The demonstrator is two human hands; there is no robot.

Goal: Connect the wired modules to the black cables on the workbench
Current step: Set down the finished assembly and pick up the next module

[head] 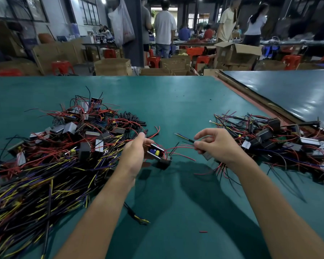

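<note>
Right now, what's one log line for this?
left hand: holds module | right hand: pinches black cable | cable tip: free

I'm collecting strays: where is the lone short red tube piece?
Head view: the short red tube piece lies on the green mat, low and right of centre, right of a loose black cable.

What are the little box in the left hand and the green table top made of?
The box in the left hand looks like hard black plastic, because it has stiff straight edges and a dull sheen. The table top seems to be a smooth rubber or vinyl mat, because it is an even green with soft glare from the lights. Which of the two it is cannot be told.
</note>
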